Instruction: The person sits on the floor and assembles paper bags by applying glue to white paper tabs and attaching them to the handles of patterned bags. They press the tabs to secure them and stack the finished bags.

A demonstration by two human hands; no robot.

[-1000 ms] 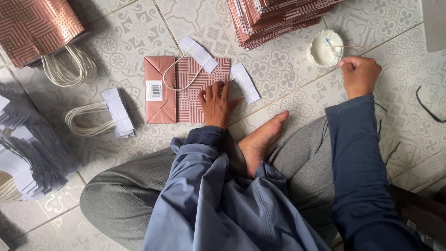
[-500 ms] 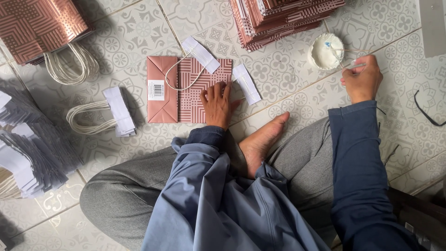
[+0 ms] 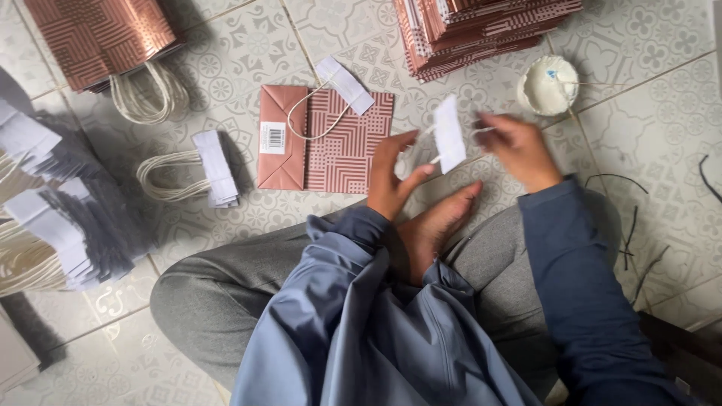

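Soft even daylight, no glare; dim shadow patch at left edge; right hand (image 3: 517,146) and white strip (image 3: 449,133) motion-blurred; floor tiles (image 3: 647,128) sharp; slight wide-angle stretch at corners

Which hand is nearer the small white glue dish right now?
Right. The right hand is just below-left of the white dish, apart from it. The left hand is farther left, beside the flat patterned bag.

A home floor workplace: patterned tiles (image 3: 647,120), stacked paper bags (image 3: 481,30), loose handles (image 3: 188,169)
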